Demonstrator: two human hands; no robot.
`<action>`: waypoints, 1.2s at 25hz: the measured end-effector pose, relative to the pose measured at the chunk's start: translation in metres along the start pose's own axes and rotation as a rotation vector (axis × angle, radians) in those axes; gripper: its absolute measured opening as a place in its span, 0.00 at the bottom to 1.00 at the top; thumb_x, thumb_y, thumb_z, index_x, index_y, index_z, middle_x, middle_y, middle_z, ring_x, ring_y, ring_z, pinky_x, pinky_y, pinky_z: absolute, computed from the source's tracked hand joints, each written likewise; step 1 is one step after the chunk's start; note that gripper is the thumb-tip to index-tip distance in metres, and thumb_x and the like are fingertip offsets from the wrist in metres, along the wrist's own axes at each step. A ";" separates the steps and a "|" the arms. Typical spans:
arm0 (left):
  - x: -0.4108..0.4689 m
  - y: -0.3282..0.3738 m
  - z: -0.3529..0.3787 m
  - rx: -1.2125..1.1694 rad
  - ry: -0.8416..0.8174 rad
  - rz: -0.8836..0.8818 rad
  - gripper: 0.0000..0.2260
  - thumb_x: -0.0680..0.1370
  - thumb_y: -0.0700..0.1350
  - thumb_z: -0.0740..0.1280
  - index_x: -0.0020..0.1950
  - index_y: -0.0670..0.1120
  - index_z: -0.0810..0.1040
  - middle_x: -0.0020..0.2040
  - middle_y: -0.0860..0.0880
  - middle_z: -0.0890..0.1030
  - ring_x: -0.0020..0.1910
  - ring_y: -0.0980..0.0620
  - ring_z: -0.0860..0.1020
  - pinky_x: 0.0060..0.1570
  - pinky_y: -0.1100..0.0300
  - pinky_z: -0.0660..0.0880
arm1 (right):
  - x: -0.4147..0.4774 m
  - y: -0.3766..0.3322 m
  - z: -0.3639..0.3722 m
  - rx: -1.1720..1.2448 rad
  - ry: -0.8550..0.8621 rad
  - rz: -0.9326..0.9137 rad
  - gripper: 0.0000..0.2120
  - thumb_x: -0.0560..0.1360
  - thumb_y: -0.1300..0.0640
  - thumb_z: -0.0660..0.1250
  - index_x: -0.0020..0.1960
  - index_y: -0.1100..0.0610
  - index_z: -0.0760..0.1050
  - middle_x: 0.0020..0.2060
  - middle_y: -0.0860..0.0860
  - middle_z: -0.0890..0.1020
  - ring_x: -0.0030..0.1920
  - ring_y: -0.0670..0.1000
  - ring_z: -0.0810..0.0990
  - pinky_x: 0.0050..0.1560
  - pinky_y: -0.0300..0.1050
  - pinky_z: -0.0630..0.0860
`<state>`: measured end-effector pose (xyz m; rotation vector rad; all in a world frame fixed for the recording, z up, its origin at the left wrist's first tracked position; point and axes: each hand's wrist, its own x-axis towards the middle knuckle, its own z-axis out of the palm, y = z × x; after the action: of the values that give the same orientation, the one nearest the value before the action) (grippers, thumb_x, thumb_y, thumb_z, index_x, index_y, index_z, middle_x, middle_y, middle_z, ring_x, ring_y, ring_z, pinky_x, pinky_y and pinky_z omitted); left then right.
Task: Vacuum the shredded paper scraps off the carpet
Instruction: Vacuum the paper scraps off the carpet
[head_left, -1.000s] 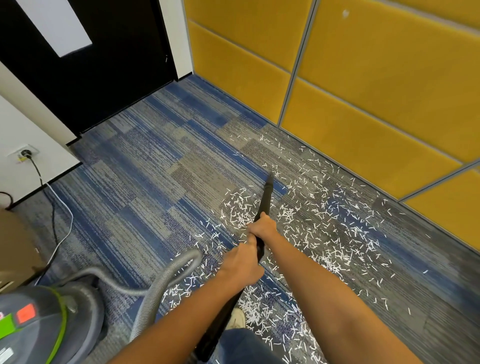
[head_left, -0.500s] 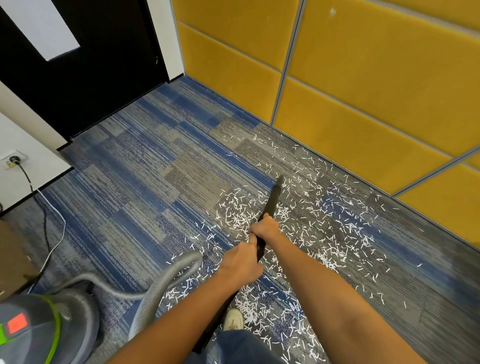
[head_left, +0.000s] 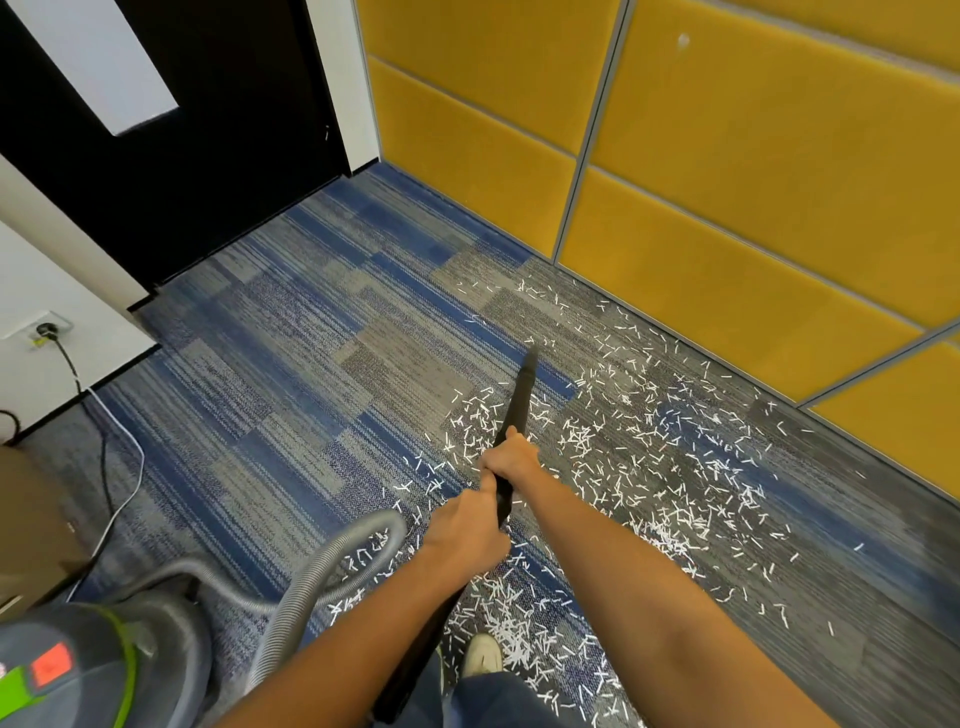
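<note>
With left hand (head_left: 467, 535) and right hand (head_left: 511, 457) both grasping the wand (head_left: 519, 400), hold its tip low, sweeping slowly through scraps (head_left: 644, 434) at three o'clock.

- both hands grip black vacuum wand (head_left: 521, 400): right hand (head_left: 511, 456) ahead, left hand (head_left: 465, 535) behind
- nozzle tip on blue-grey carpet (head_left: 291, 343) among white paper scraps (head_left: 623, 457)
- grey hose (head_left: 322, 571) loops to vacuum canister (head_left: 78, 670) at lower left

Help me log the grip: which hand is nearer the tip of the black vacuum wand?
Right. The right hand grips the black wand farther forward, closer to its tip; the left hand holds it just behind the right, nearer the person's body.
</note>
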<state>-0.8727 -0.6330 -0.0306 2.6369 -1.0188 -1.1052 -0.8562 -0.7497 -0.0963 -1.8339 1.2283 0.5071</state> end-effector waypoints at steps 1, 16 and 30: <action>0.003 -0.002 -0.002 -0.001 0.003 0.000 0.33 0.76 0.40 0.63 0.77 0.46 0.49 0.53 0.45 0.78 0.51 0.45 0.78 0.45 0.54 0.76 | 0.002 -0.003 0.000 -0.007 0.004 -0.002 0.19 0.75 0.59 0.67 0.61 0.59 0.63 0.48 0.53 0.71 0.31 0.44 0.66 0.24 0.36 0.61; 0.027 -0.032 -0.043 0.031 0.000 0.028 0.27 0.78 0.42 0.63 0.74 0.43 0.55 0.56 0.43 0.77 0.53 0.44 0.77 0.45 0.55 0.72 | 0.032 -0.046 0.013 0.028 0.012 0.026 0.16 0.74 0.59 0.67 0.56 0.60 0.63 0.50 0.57 0.72 0.44 0.53 0.72 0.33 0.42 0.69; 0.054 0.056 -0.030 -0.041 -0.016 0.014 0.27 0.77 0.41 0.64 0.73 0.44 0.58 0.53 0.44 0.77 0.52 0.44 0.78 0.45 0.56 0.75 | 0.057 0.003 -0.064 0.018 0.024 0.053 0.15 0.73 0.61 0.67 0.55 0.58 0.64 0.50 0.56 0.74 0.36 0.48 0.72 0.26 0.38 0.65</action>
<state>-0.8554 -0.7140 -0.0217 2.5894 -1.0050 -1.1329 -0.8419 -0.8341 -0.1029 -1.8007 1.2959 0.5028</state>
